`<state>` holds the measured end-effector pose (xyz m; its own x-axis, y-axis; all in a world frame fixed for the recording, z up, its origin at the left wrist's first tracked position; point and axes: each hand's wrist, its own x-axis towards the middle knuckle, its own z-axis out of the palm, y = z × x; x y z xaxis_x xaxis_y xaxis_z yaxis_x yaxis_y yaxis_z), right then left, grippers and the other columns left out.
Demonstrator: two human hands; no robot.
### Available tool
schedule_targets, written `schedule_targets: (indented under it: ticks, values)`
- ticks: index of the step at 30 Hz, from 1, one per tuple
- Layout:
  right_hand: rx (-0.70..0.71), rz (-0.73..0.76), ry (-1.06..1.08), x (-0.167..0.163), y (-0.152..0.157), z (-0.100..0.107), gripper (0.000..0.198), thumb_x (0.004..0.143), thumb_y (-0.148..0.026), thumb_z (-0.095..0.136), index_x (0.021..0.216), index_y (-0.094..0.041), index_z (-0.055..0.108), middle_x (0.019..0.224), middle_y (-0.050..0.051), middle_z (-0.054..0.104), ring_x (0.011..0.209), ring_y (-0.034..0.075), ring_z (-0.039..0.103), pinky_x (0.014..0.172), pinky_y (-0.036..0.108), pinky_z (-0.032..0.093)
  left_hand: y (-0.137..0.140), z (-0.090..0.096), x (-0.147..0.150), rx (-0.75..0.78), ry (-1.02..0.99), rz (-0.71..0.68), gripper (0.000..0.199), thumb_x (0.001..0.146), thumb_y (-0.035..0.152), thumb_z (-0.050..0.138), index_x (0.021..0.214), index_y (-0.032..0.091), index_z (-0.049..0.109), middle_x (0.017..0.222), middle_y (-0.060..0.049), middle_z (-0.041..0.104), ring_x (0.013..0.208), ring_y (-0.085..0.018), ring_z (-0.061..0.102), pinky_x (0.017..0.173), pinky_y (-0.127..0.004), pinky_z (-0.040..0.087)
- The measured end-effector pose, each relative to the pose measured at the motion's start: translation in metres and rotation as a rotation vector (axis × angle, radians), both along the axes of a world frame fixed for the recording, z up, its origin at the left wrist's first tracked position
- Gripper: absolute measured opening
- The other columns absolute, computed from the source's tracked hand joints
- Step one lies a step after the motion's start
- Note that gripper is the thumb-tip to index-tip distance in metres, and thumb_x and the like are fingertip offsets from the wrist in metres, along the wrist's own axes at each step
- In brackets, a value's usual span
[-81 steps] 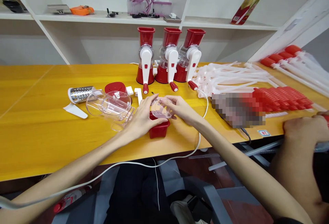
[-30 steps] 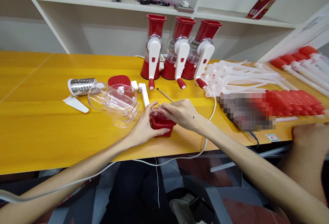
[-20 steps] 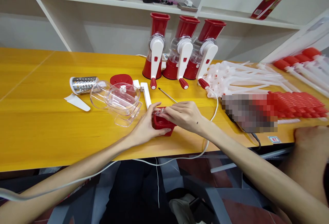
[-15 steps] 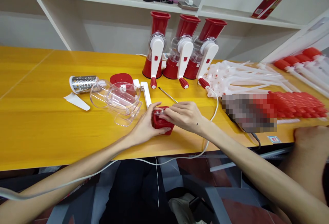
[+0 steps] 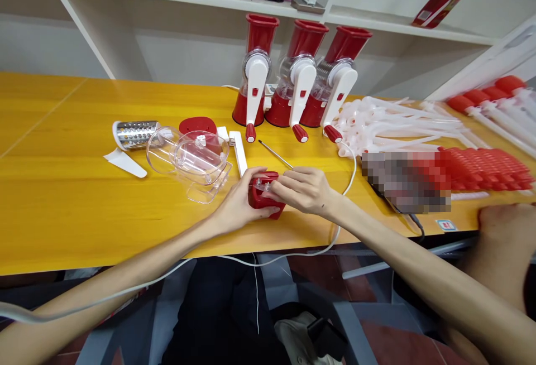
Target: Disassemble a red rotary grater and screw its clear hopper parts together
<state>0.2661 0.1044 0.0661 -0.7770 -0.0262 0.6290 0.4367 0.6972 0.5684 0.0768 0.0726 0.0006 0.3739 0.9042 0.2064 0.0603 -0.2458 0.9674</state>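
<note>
Near the table's front edge, my left hand (image 5: 234,204) is wrapped round a red plastic hopper-like part (image 5: 264,200), its thumb along the near side. A small clear plastic piece (image 5: 259,185) with shiny metal bits shows at the top of the red part. My right hand (image 5: 305,189) is closed, its fingertips pinching that clear piece; their exact grip is partly hidden. Just beyond my right hand lies a thin metal rod (image 5: 274,153), like a screwdriver shaft. Left of the hands rest a clear grater housing (image 5: 201,158), a white crank arm (image 5: 240,153) and a red base (image 5: 197,125).
Three red-and-white rotary graters (image 5: 300,75) stand at the back. A metal grating drum (image 5: 136,134) and white plastic piece (image 5: 125,162) lie left. White crank parts (image 5: 389,125) and red handles (image 5: 481,169) are piled right. A white cable (image 5: 349,186) crosses the table. Another person's arm (image 5: 505,242) rests right.
The clear piece and the red part have tilted slightly in my hands. My right hand has shifted a little to the right. The camera view has moved slightly.
</note>
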Motion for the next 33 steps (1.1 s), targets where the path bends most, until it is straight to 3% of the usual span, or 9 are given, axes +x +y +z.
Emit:
schedule_targets:
  ticks: [6,15,33]
  values:
    - [0.039,-0.020,0.003,-0.0001,-0.0006,0.0005,0.035,0.090,-0.037,0.054,0.081,-0.005,0.043,0.065,-0.003,0.035,0.068,-0.006,0.026,0.067,0.006,0.025,-0.0016,-0.0002,-0.0010,0.054,0.034,0.064,0.067,0.071,0.034,0.087,0.120,0.023,0.042,0.124,-0.011,0.063,0.117,-0.029,0.065,0.102,-0.050,0.052]
    - [0.035,-0.017,-0.005,0.0026,-0.0019,0.0000,0.039,0.091,-0.042,0.053,0.081,-0.005,0.044,0.064,-0.003,0.034,0.067,-0.006,0.025,0.067,0.006,0.025,-0.0057,0.0035,-0.0025,0.143,0.098,0.076,0.059,0.074,0.033,0.085,0.116,0.024,0.045,0.122,-0.009,0.064,0.114,-0.027,0.066,0.100,-0.049,0.052]
    - [0.047,-0.005,-0.012,0.0074,-0.0014,0.0017,0.034,0.090,-0.036,0.055,0.082,-0.004,0.047,0.064,-0.004,0.038,0.067,-0.007,0.029,0.068,0.005,0.029,-0.0057,-0.0002,-0.0023,0.151,0.089,0.067,0.063,0.075,0.034,0.084,0.118,0.025,0.039,0.124,-0.009,0.061,0.117,-0.028,0.065,0.102,-0.050,0.052]
